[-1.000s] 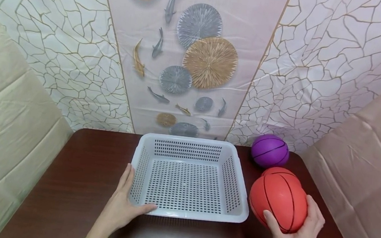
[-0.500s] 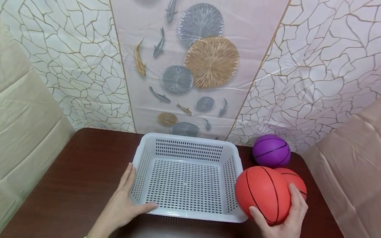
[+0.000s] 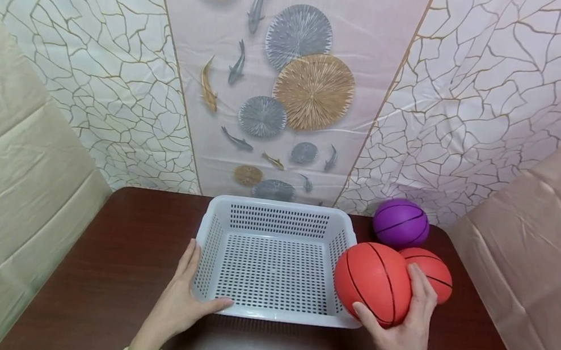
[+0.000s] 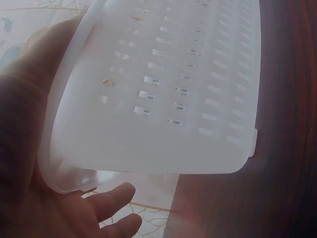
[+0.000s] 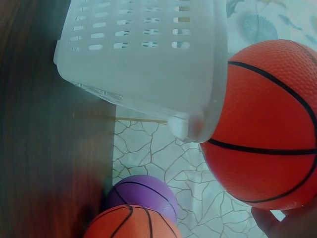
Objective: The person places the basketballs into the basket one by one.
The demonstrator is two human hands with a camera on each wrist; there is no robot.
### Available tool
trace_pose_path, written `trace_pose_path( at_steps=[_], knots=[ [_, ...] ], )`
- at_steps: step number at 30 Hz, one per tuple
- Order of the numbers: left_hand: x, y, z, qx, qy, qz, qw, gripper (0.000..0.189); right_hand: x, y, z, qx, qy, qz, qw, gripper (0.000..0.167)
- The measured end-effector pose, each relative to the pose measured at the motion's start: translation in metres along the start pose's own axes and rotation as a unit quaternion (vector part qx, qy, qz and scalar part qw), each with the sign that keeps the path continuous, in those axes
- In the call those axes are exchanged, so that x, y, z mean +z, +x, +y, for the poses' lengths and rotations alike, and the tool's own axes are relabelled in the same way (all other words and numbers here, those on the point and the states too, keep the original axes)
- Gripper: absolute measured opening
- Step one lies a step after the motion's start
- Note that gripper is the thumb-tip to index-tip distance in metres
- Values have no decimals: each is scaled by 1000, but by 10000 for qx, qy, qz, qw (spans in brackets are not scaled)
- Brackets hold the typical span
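My right hand [image 3: 404, 336] grips a red toy basketball [image 3: 371, 281], thumb on its near side and fingers on its right. The ball overlaps the right rim of a pale plastic basket [image 3: 278, 315] in the head view. The right wrist view shows the same basketball [image 5: 267, 114] up at the basket's rim height. My left hand [image 3: 182, 304] rests at the front left corner of the basket, thumb along the front rim, straight fingers against the left side. In the left wrist view the perforated basket wall [image 4: 148, 134] stands beside that hand. No balls show inside the basket.
A second red basketball [image 3: 436, 274] sits on the dark wooden table [image 3: 139, 251], right of the basket. Behind it is a purple basketball [image 3: 401, 223], by the patterned back wall [image 3: 307, 161]. Beige padded panels [image 3: 531, 235] flank the table.
My right hand has carried the red basketball leftward, from the table's right side to over the basket's right rim, uncovering more of the second red ball. My left hand has stayed put.
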State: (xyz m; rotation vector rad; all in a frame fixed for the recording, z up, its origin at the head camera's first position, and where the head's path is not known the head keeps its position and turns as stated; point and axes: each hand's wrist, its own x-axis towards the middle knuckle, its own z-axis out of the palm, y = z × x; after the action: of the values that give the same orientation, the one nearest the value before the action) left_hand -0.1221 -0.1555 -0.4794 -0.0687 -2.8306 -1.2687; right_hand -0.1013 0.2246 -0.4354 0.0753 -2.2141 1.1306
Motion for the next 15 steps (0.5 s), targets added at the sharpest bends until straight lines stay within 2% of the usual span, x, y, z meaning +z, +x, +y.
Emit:
trace_pose_path(
  at_steps=[9, 15],
  knots=[
    [-1, -1, 0, -33, -23, 23, 10000, 130, 6, 6, 1, -1185, 160, -25, 9928, 115],
    [1, -1, -2, 72, -35, 98, 9999, 129, 9, 7, -1, -1494, 177, -3, 9886, 113]
  ],
)
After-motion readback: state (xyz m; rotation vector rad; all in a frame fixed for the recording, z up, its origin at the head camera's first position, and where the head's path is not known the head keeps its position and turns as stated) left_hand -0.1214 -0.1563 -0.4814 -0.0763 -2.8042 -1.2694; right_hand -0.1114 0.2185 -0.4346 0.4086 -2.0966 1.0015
